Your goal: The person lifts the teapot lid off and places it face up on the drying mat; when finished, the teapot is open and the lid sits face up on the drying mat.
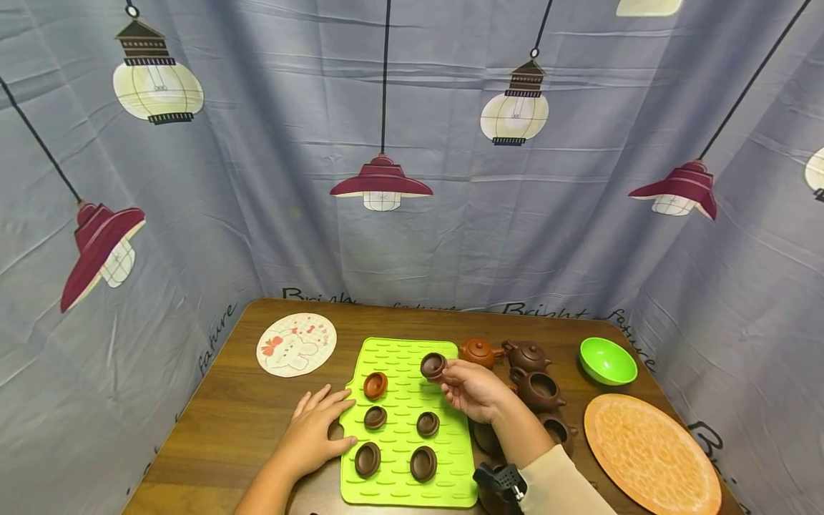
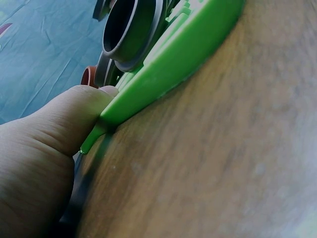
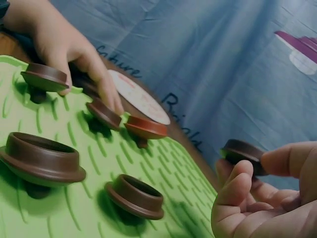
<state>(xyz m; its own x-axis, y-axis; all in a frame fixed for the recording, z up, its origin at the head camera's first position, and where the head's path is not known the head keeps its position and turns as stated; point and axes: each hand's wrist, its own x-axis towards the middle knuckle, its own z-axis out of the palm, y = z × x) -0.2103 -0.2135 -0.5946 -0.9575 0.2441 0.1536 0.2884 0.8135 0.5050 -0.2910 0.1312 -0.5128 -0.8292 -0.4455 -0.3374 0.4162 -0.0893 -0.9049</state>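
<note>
Grey-blue curtain (image 1: 290, 243) printed with hanging lamps stands behind a brown table (image 1: 219, 436). On the table lies a lime-green mat (image 1: 402, 450). Above its far right part, the right hand (image 1: 478, 390) pinches a small brown lid (image 1: 433, 366) between thumb and fingers. That lid lies just to the left of the fingertips, off the mat's surface; it is round, so no long axis shows. Its nearest neighbours are an orange lid (image 1: 375, 385) to the left, and a smaller lid (image 1: 428, 424) on the person's side. The left hand (image 1: 315, 430) is farther from the pinched lid; its fingers are spread, grip no lid, and touch the mat's left edge.

Five lids rest on the mat, knobs down and hollows up: three in the left column, two in the right. Teapots crowd the mat's right side: an orange pot (image 1: 478, 353) and a back brown pot (image 1: 528, 357) wear lids, while a middle pot (image 1: 525, 392) gapes. The right arm hides others partly. Farther right, a green bowl (image 1: 608, 368) shows a plain inside.
</note>
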